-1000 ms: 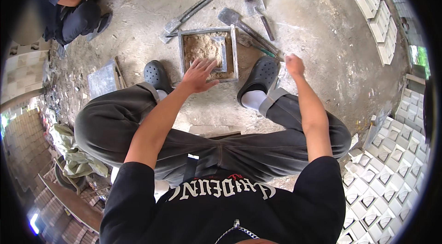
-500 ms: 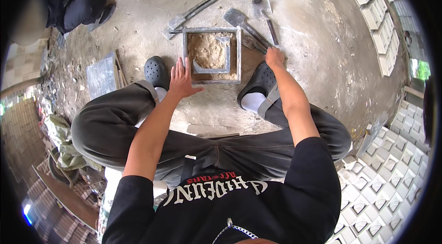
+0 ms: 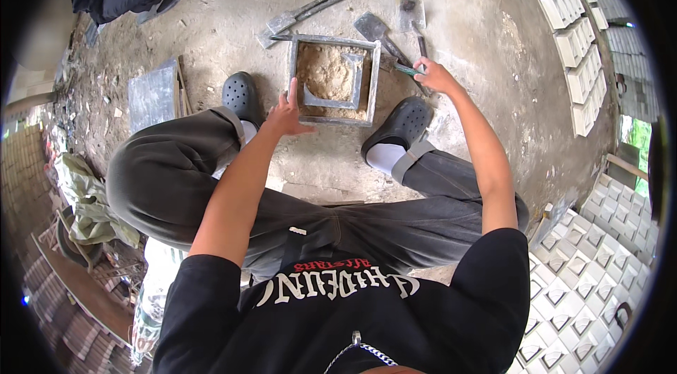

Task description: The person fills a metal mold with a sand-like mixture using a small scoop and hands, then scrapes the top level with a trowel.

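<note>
Left hand (image 3: 285, 114) stays open on mould frame (image 3: 331, 79); right hand (image 3: 434, 76) now grips green-handled tool (image 3: 407, 69).

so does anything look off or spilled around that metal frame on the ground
Nothing stands out. The square metal frame sits flat on the concrete, its sandy fill inside the walls. The left hand rests on its near left corner; the right hand has its grip on a tool handle beside it. Trowels lie behind it.
</note>
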`<action>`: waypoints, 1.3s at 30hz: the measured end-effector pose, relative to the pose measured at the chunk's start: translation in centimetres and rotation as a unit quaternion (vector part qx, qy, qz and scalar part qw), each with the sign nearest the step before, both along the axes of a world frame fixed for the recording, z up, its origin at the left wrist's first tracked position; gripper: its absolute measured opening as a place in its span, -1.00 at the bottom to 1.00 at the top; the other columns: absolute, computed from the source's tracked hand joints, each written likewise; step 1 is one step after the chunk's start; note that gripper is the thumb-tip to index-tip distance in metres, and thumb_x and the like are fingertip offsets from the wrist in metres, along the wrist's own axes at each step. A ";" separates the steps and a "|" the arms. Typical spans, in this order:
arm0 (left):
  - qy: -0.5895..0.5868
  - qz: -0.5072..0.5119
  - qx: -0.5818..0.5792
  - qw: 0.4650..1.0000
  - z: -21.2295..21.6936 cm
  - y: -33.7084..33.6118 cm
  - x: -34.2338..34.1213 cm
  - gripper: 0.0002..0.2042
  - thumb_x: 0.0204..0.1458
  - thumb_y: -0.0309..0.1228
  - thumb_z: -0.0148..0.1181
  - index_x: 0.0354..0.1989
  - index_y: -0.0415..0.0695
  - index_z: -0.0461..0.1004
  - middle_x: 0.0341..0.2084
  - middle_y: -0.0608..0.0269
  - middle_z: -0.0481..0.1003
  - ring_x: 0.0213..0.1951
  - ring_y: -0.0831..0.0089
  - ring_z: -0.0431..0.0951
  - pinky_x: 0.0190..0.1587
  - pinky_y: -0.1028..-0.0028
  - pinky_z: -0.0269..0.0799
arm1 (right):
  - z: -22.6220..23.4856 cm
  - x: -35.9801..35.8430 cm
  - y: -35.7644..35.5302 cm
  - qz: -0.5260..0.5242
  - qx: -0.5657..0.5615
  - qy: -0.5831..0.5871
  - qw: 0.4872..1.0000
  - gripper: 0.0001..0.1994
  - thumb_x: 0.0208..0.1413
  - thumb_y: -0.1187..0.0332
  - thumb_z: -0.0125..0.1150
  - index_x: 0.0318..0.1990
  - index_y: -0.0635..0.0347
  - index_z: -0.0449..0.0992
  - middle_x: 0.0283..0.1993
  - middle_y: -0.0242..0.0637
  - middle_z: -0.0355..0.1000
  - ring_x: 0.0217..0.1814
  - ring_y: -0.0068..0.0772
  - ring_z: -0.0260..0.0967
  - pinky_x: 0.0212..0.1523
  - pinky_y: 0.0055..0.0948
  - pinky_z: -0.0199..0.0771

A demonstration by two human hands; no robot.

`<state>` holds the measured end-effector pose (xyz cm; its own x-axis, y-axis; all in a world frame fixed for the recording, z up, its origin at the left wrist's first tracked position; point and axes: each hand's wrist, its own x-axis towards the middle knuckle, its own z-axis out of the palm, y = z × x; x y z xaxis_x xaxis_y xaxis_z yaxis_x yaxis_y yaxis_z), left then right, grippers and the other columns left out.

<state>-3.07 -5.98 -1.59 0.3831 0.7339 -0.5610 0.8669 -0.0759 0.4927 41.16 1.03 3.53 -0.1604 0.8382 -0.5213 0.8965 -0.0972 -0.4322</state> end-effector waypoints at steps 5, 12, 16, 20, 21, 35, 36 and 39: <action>0.000 -0.005 0.033 0.999 -3.3 -0.3 -1.7 0.44 -0.43 0.24 0.40 0.30 -0.10 -0.74 0.18 -0.53 -0.03 0.15 -0.29 0.23 0.13 0.02 0.26 | 4.9 -4.8 3.3 -0.278 -0.150 0.246 0.916 -0.71 0.04 0.38 0.20 -0.06 0.21 0.43 -0.44 -0.29 0.46 -0.52 -0.61 0.37 -0.58 -0.63 0.36; -0.005 -0.017 0.038 0.999 -4.2 -0.2 -1.6 0.44 -0.41 0.25 0.38 0.28 -0.11 -0.79 0.20 -0.56 -0.09 0.21 -0.31 0.11 0.17 0.01 0.23 | -0.5 -11.2 3.7 -0.426 0.243 0.213 0.845 -0.53 0.09 0.00 0.13 -0.61 0.26 0.55 -0.38 -0.21 0.56 -0.41 -0.30 0.47 -0.24 -0.28 0.41; 0.012 -0.024 0.005 1.000 -3.3 -0.1 -0.7 0.45 -0.41 0.25 0.39 0.27 -0.10 -0.81 0.20 -0.56 -0.09 0.21 -0.30 0.12 0.17 0.02 0.22 | -3.8 -12.7 4.0 -0.441 0.235 0.459 0.734 -0.50 0.11 0.08 0.15 -0.77 0.21 0.32 -0.71 -0.27 0.38 -0.59 -0.37 0.40 -0.40 -0.33 0.40; 0.017 -0.035 0.000 0.999 -3.7 0.3 -0.3 0.44 -0.41 0.23 0.39 0.27 -0.10 -0.81 0.22 -0.51 -0.09 0.21 -0.29 0.12 0.17 0.03 0.23 | -2.7 -12.5 5.3 -0.546 0.273 0.361 0.705 -0.57 0.06 0.10 0.24 -0.72 0.10 0.31 -0.74 -0.38 0.26 -0.72 -0.53 0.19 -0.62 -0.48 0.22; 0.006 -0.039 0.007 0.999 -3.7 0.4 0.2 0.44 -0.40 0.22 0.39 0.27 -0.10 -0.81 0.23 -0.50 -0.11 0.21 -0.29 0.12 0.17 0.03 0.23 | -2.4 -11.7 5.2 -0.554 0.323 0.304 0.704 -0.48 0.06 -0.05 0.19 -0.76 0.09 0.27 -0.75 -0.37 0.24 -0.70 -0.51 0.14 -0.62 -0.36 0.14; -0.005 -0.020 -0.015 1.000 -1.7 0.3 -0.6 0.40 -0.33 0.16 0.38 0.26 -0.11 -0.83 0.38 -0.09 -0.39 0.29 -0.30 -0.05 0.22 0.04 0.18 | 12.1 -20.1 -8.9 -0.595 0.340 0.557 0.469 -0.42 0.18 -0.09 0.05 -0.75 0.01 0.05 -0.79 -0.47 0.00 -0.77 -0.55 -0.05 -0.64 -0.49 -0.01; -0.007 -0.019 -0.010 1.000 -1.4 0.6 -0.4 0.39 -0.32 0.16 0.38 0.26 -0.11 -0.83 0.38 -0.09 -0.38 0.28 -0.30 -0.05 0.22 0.04 0.18 | 11.2 -19.8 -8.8 -0.586 0.333 0.560 0.482 -0.42 0.18 -0.10 0.02 -0.75 -0.01 0.04 -0.79 -0.48 -0.02 -0.77 -0.54 -0.06 -0.62 -0.48 0.00; -0.008 -0.024 -0.011 1.000 -1.3 0.3 -0.3 0.39 -0.31 0.15 0.37 0.26 -0.10 -0.83 0.38 -0.10 -0.37 0.28 -0.30 -0.04 0.22 0.03 0.17 | 9.1 -19.5 -9.4 -0.580 0.301 0.565 0.503 -0.42 0.20 -0.12 -0.04 -0.75 -0.04 0.00 -0.79 -0.50 -0.07 -0.73 -0.54 -0.11 -0.56 -0.49 0.02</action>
